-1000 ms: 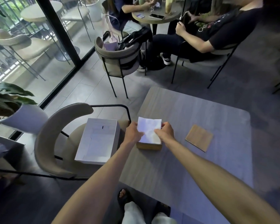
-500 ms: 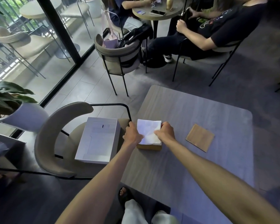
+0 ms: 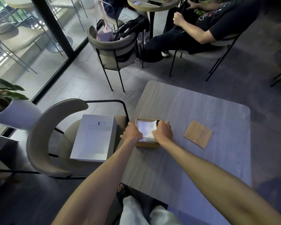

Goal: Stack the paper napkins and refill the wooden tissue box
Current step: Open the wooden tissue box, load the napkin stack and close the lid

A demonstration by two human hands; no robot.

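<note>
Your left hand point(image 3: 131, 133) and right hand point(image 3: 163, 133) grip the napkins point(image 3: 146, 129) by their sides, inside the box point(image 3: 147, 144) near the table's point(image 3: 193, 166) left edge.

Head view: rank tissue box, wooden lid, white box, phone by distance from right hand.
1. wooden tissue box, under the right hand gripping the paper napkins.
2. wooden lid, on the table to its right.
3. white cardboard box, on the chair, left.
4. phone, far round table ahead.
</note>
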